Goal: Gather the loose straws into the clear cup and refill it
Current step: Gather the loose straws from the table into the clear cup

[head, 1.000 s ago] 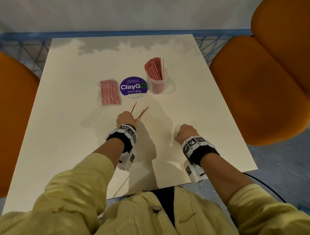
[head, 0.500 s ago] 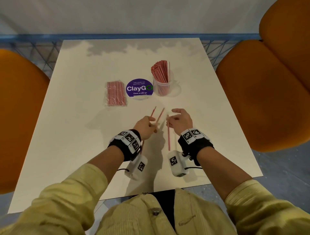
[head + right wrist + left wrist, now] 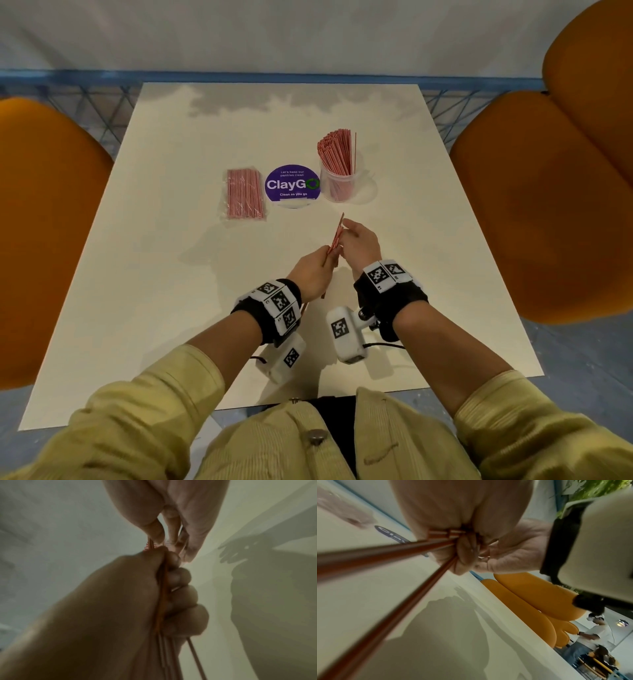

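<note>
Straws, a small loose bunch of thin red ones, sit gripped between both hands above the middle of the table. Fingers of the left hand are curled around the lower part of the bunch, thumb pressed against it, as the right wrist view shows. Fingers of the right hand close on the upper part, fingertips pinching the straws just above the left fist. The bunch tilts, its top end toward 12 o'clock, its lower ends poking out below the left hand. In the left wrist view two straws fan out from the grip toward the camera.

At 12 o'clock from the hands stands the clear cup, upright and packed with more red straws. Just at its 9 o'clock lies a round purple sign reading "ClayGo", and further at 9 o'clock a sealed packet of straws lies flat. Orange chairs flank the table at 3 and 9 o'clock.
</note>
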Demonstrator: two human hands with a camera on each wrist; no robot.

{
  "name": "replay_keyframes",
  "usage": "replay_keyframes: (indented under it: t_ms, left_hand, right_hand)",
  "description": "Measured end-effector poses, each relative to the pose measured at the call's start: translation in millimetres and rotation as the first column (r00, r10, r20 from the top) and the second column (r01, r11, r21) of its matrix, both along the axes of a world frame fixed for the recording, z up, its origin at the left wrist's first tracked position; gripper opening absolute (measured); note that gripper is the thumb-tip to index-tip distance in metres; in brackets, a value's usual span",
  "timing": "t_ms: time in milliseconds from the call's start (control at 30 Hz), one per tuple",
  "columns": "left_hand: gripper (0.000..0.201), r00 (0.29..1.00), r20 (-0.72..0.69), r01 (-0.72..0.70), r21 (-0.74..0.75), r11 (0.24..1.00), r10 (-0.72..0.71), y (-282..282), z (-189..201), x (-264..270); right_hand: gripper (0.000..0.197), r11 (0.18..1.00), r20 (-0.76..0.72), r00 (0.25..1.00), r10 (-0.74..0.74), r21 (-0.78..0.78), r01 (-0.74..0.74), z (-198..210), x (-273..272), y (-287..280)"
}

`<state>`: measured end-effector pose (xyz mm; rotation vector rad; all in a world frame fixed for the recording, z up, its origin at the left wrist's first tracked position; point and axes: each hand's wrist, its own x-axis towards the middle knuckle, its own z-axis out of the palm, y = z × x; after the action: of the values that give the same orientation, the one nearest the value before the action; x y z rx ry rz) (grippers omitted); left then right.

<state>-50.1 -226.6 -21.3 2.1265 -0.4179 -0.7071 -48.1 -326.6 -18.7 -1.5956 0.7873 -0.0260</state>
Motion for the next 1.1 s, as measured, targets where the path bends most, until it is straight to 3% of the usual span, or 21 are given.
replay_keyframes:
  t_ms: [133,300,400,467,533,600,667,800,933,1100]
  left_hand:
    - [0.034,0.996,-0.087,0.026,-0.060,0.998,-0.031,-6,4,6]
    - [0.036,0.998,-0.068,0.011,-0.121,0.993,-0.019,-15,7,22]
    - [0.033,0.993,-0.052,-0.112,-0.246,0.963,0.102,-21,20,34]
    - [0.026,0.950,-0.094,-0.311,-0.363,0.878,0.298,-23,32,49]
    - [0.025,0.839,-0.256,-0.541,-0.493,0.681,0.481,-24,41,68]
    - [0.028,0.717,-0.387,-0.684,-0.552,0.477,0.580,-22,49,84]
    - [0.029,0.654,-0.412,-0.731,-0.560,0.391,0.634,-21,51,92]
    - [0.028,0.630,-0.435,-0.746,-0.569,0.345,0.643,-22,49,93]
    - [0.027,0.638,-0.428,-0.745,-0.554,0.372,0.640,-22,44,90]
    - [0.027,0.646,-0.454,-0.747,-0.544,0.383,0.614,-24,43,82]
  right_hand:
    - [0.028,0.971,0.157,0.987,-0.040,0.238,0.001,15,4,4]
    - [0.018,0.991,0.168,0.977,0.131,-0.019,-0.130,26,12,3]
    - [0.027,0.982,0.172,0.969,0.176,0.034,-0.185,33,19,-3]
    - [0.042,0.968,0.180,0.971,0.159,0.164,-0.189,34,19,-6]
    - [0.048,0.933,0.115,0.972,0.204,0.279,-0.228,27,14,-7]
    - [0.044,0.876,0.026,0.945,0.326,0.368,-0.312,20,5,-3]
    - [0.033,0.832,0.008,0.884,0.467,0.335,-0.442,19,-1,3]
    - [0.021,0.851,0.116,0.869,0.482,0.173,-0.495,25,3,8]
    - [0.028,0.858,0.144,0.852,0.503,0.035,-0.513,24,9,4]
    - [0.031,0.855,0.129,0.852,0.507,0.047,-0.516,20,8,5]
